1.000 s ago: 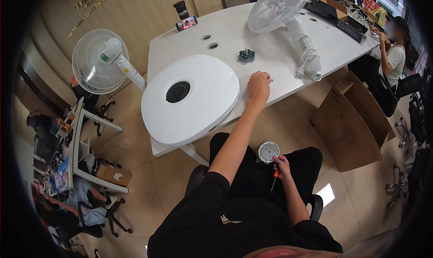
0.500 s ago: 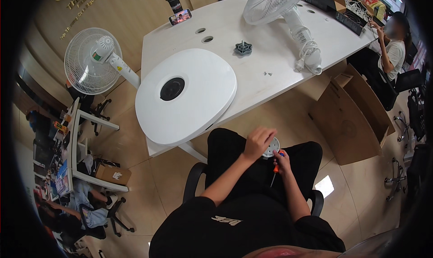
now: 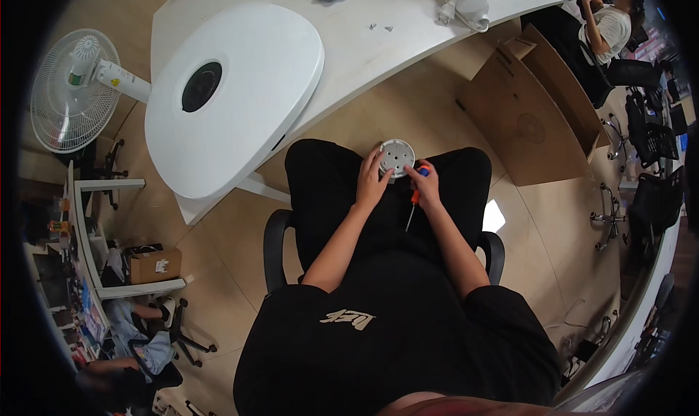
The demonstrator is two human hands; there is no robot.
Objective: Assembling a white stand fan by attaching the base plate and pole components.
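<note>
Hands (image 3: 370, 181) gripping round white part (image 3: 395, 154); right hand (image 3: 429, 187) also clasping orange-blue screwdriver (image 3: 416, 196)

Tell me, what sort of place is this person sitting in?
It looks like a shared office, though I can't be certain: there are black office chairs at the right, a white-framed desk at the left, and another seated person nearby.

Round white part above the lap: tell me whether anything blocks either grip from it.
Nothing visible does: the left grip touches the round white part at its left rim; the right grip, though also holding a screwdriver, touches the part's lower right edge.
</note>
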